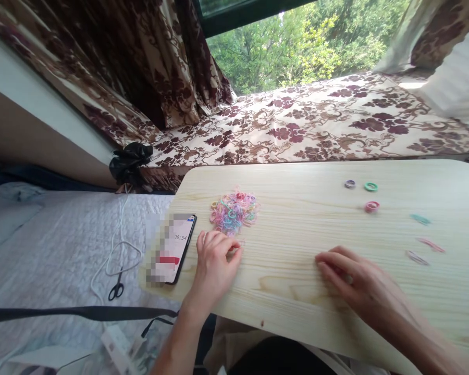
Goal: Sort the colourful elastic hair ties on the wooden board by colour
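A heap of small pastel rubber bands (233, 211) lies on the pale wooden table (297, 291). My left hand (216, 260) rests just below the heap, fingers curled and pinched at the heap's near edge; what they hold is too small to name. My right hand (352, 278) lies on the table to the right, fingers pressed down together, with a hint of pink under them. Sorted bands lie farther right: a purple one (349, 183), a green one (371, 186), a pink one (372, 207), and stretched teal (420, 220), pink (431, 245) and lilac (417, 257) ones.
A phone (175, 249) with a lit screen lies at the table's left end. On the white quilt to the left are scissors (116, 289), a white cable (119, 250) and a black strap (78, 312). A black scrunchie (130, 160) sits by the floral cushion (316, 125).
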Action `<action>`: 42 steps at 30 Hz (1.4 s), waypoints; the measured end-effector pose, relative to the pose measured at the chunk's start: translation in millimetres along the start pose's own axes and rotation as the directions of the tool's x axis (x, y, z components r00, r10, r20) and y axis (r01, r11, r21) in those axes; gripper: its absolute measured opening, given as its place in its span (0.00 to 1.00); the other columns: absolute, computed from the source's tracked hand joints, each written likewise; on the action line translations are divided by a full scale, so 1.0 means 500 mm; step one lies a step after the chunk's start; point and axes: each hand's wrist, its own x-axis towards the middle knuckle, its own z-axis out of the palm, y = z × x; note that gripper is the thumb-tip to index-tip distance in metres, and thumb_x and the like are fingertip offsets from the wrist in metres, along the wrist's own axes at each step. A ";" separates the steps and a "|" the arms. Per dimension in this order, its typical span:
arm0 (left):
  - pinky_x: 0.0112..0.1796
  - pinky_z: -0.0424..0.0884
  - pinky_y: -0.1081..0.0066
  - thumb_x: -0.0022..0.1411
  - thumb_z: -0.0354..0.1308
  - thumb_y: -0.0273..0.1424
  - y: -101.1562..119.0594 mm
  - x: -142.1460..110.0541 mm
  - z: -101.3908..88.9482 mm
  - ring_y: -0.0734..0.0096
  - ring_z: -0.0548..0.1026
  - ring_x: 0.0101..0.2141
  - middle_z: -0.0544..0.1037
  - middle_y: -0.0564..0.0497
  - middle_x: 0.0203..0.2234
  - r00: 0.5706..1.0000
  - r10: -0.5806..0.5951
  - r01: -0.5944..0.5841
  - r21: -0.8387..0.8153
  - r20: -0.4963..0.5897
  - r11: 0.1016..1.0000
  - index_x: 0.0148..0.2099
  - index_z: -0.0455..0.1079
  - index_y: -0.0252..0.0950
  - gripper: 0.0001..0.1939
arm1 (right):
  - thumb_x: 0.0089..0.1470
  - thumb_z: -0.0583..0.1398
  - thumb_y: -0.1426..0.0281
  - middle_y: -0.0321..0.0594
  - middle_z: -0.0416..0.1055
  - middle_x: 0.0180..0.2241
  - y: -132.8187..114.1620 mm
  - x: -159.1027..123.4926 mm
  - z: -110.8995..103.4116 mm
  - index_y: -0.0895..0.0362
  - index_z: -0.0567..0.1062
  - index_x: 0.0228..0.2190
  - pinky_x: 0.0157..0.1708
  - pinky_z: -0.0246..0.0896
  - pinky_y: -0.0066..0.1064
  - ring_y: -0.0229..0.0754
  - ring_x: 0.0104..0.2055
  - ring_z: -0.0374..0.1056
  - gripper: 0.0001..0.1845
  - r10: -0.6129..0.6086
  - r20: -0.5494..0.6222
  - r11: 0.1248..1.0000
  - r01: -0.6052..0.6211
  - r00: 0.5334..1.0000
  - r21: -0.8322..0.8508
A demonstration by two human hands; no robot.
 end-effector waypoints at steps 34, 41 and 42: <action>0.53 0.64 0.56 0.58 0.53 0.21 0.069 0.008 0.022 0.66 0.72 0.38 0.74 0.52 0.29 0.989 0.145 -0.139 -0.204 0.018 0.969 0.28 0.66 0.38 0.09 | 0.62 0.51 0.65 0.39 0.75 0.35 -0.052 0.001 -0.001 0.53 0.76 0.35 0.30 0.66 0.28 0.37 0.31 0.72 0.13 -0.008 0.002 0.995 0.007 1.000 0.100; 0.48 0.67 0.60 0.60 0.54 0.22 0.110 0.007 0.019 0.65 0.71 0.41 0.75 0.50 0.32 0.979 0.164 -0.108 -0.373 0.122 0.922 0.33 0.69 0.38 0.07 | 0.61 0.54 0.69 0.42 0.74 0.39 -0.077 0.006 0.024 0.53 0.76 0.41 0.34 0.69 0.28 0.38 0.37 0.73 0.12 -0.088 -0.074 0.974 0.102 0.993 0.204; 0.48 0.67 0.60 0.60 0.54 0.21 0.113 0.007 0.018 0.65 0.71 0.41 0.75 0.50 0.32 0.978 0.167 -0.109 -0.377 0.126 0.920 0.34 0.69 0.38 0.07 | 0.60 0.54 0.69 0.42 0.74 0.39 -0.078 0.006 0.026 0.53 0.76 0.42 0.35 0.69 0.28 0.38 0.37 0.73 0.12 -0.103 -0.087 0.972 0.119 0.991 0.201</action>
